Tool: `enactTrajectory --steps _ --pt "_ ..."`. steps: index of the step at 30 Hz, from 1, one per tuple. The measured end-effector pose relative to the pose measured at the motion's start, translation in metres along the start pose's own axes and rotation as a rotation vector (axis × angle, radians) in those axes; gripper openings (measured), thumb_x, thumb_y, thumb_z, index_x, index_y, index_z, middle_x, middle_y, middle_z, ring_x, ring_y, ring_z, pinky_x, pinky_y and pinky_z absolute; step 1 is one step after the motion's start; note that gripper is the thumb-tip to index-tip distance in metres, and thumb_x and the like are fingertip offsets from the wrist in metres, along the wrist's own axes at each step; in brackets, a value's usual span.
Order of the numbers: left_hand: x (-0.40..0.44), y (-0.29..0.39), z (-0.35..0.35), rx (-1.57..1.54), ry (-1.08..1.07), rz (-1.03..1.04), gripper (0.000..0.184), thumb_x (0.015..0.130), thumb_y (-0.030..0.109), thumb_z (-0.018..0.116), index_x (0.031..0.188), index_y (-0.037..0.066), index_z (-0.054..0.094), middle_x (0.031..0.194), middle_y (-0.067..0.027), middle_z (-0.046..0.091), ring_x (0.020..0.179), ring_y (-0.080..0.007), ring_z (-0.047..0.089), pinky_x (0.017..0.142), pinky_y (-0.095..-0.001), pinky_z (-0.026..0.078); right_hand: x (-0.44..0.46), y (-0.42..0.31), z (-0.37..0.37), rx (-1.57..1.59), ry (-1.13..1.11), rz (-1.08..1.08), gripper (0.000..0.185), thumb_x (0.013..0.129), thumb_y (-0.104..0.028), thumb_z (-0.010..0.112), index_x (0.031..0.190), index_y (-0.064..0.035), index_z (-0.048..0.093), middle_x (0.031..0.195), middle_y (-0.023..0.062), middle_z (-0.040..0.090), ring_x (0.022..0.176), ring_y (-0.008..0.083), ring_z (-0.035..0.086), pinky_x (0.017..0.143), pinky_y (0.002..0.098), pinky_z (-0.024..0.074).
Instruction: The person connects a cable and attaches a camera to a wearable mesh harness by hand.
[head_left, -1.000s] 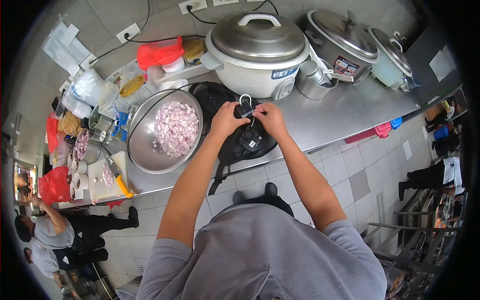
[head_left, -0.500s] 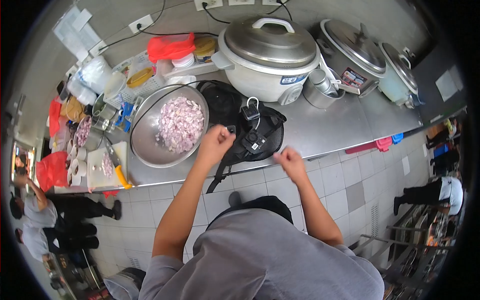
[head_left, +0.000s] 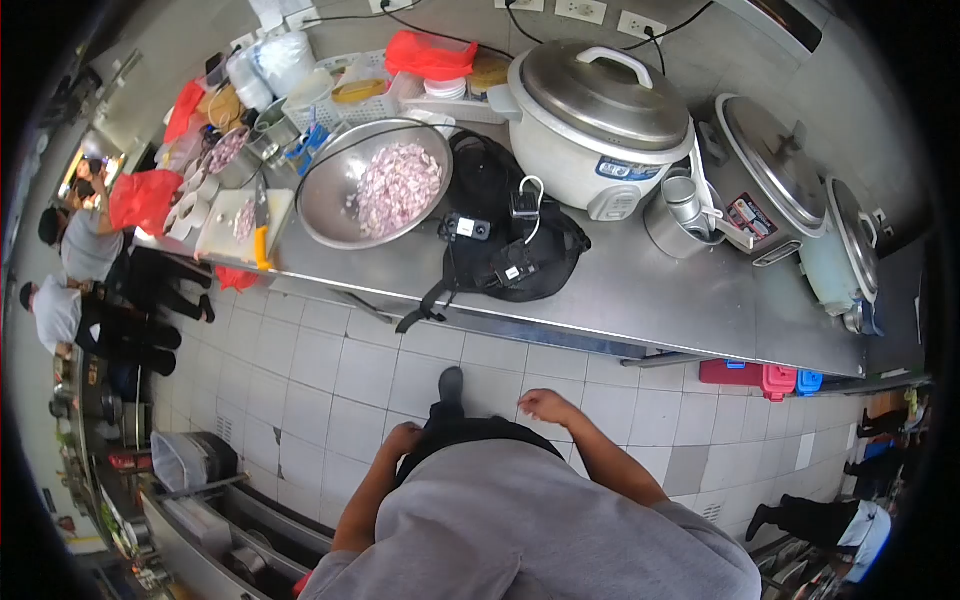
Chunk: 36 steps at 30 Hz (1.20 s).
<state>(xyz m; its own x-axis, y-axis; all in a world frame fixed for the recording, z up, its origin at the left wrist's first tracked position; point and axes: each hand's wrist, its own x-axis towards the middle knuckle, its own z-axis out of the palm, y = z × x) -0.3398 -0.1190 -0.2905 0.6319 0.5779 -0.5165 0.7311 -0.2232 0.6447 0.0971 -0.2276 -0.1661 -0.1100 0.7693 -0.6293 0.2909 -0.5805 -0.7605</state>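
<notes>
My left hand [head_left: 402, 440] is down at my waist beside the dark apron, its fingers mostly hidden. In front of my body, over the floor, my right hand [head_left: 545, 406] has its fingers curled; whether anything is in them is too small to tell. A black bag [head_left: 550, 262] lies on the steel counter [head_left: 660, 300], with a small camera [head_left: 467, 228], a black device [head_left: 513, 265] and a black cube with a white cable [head_left: 523, 205] on it. Left of the bag, a steel bowl [head_left: 325, 200] holds chopped onions [head_left: 400, 188].
A large rice cooker [head_left: 600, 130] stands behind the bag, with metal pots [head_left: 680, 225] to its right. A knife [head_left: 262, 222] rests on a cutting board [head_left: 222, 235]. People [head_left: 95, 245] stand at far left and right. A bin [head_left: 195, 460] is at lower left.
Both hands have moved from the bag back towards my body. The small camera now lies on the bag, near where my left hand was. The view has turned and shifted.
</notes>
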Motion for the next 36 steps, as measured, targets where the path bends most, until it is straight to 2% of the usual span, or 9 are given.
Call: enactTrajectory --steps 2,5,7,11,19,21,27,32,36 --pt "-0.038 -0.026 0.025 0.493 0.097 0.510 0.031 0.087 0.030 0.070 0.096 0.000 0.071 0.080 -0.0139 0.070 0.074 -0.0208 0.071 0.061 -0.0359 0.057 -0.002 0.057 -0.017 0.063 0.117 0.092 0.026 0.095 -0.029 0.064 0.103 -0.0053 0.071 0.085 0.0070 0.070 0.068 0.0149 0.064 0.060 0.0304 0.0533" --pt "-0.095 0.055 -0.004 -0.273 0.039 -0.506 0.035 0.085 0.034 0.073 0.087 0.000 0.070 0.071 -0.0133 0.068 0.064 -0.0220 0.069 0.058 -0.0363 0.056 -0.014 0.150 -0.054 -0.149 0.110 0.317 0.029 0.093 -0.033 0.066 0.103 -0.0058 0.070 0.084 0.0073 0.070 0.064 0.0166 0.063 0.053 0.0326 0.0524" --pt "-0.113 0.066 -0.008 -0.348 0.063 -0.535 0.033 0.085 0.033 0.073 0.084 0.000 0.069 0.071 -0.0128 0.067 0.060 -0.0220 0.067 0.056 -0.0363 0.055 -0.039 0.160 -0.066 -0.133 0.118 0.525 0.029 0.091 -0.033 0.067 0.101 -0.0058 0.070 0.083 0.0068 0.070 0.063 0.0174 0.063 0.052 0.0349 0.0524" --pt "-0.130 0.051 0.010 -0.571 0.146 -0.605 0.032 0.085 0.031 0.072 0.080 0.000 0.067 0.069 -0.0103 0.066 0.054 -0.0207 0.063 0.052 -0.0357 0.051 -0.054 0.152 -0.061 -0.119 0.141 0.566 0.030 0.090 -0.035 0.067 0.099 -0.0061 0.070 0.084 0.0068 0.070 0.062 0.0183 0.064 0.052 0.0366 0.0532" --pt "-0.164 -0.008 0.056 -0.600 0.300 -0.322 0.022 0.083 0.022 0.071 0.090 0.001 0.068 0.076 -0.0072 0.069 0.065 -0.0187 0.065 0.057 -0.0365 0.052 0.058 0.045 0.026 -0.517 -0.107 0.177 0.031 0.089 -0.034 0.065 0.087 -0.0034 0.071 0.075 0.0096 0.069 0.061 0.0185 0.066 0.057 0.0326 0.0555" --pt "-0.183 -0.039 0.058 -0.710 0.335 -0.230 0.021 0.082 0.019 0.071 0.093 0.001 0.068 0.078 -0.0070 0.069 0.065 -0.0190 0.065 0.058 -0.0367 0.052 0.071 -0.002 0.065 -0.401 0.042 -0.013 0.033 0.091 -0.036 0.063 0.082 -0.0057 0.072 0.068 0.0099 0.069 0.055 0.0219 0.064 0.058 0.0382 0.0545" --pt "-0.276 -0.074 -0.002 -0.667 0.330 -0.551 0.021 0.081 0.015 0.070 0.099 0.004 0.069 0.083 -0.0071 0.071 0.066 -0.0173 0.064 0.058 -0.0319 0.053 0.095 -0.110 0.179 -0.212 0.034 -0.098 0.023 0.089 -0.028 0.071 0.096 -0.0053 0.071 0.082 0.0068 0.071 0.062 0.0170 0.066 0.056 0.0349 0.0531" --pt "-0.329 -0.135 -0.022 -0.639 0.338 -0.585 0.018 0.085 0.013 0.066 0.100 0.004 0.068 0.081 -0.0070 0.070 0.062 -0.0175 0.064 0.053 -0.0317 0.052 0.092 -0.094 0.229 -0.172 0.019 -0.142 0.028 0.090 -0.031 0.069 0.098 -0.0044 0.071 0.083 0.0072 0.070 0.065 0.0162 0.065 0.057 0.0331 0.0537" --pt "-0.342 -0.148 -0.056 -0.631 0.296 -0.574 0.020 0.088 0.014 0.063 0.104 0.003 0.066 0.084 -0.0077 0.070 0.063 -0.0192 0.065 0.053 -0.0333 0.053 0.071 -0.040 0.225 -0.387 -0.031 0.154 0.029 0.088 -0.031 0.070 0.098 -0.0039 0.072 0.077 0.0104 0.070 0.061 0.0193 0.066 0.056 0.0358 0.0552"
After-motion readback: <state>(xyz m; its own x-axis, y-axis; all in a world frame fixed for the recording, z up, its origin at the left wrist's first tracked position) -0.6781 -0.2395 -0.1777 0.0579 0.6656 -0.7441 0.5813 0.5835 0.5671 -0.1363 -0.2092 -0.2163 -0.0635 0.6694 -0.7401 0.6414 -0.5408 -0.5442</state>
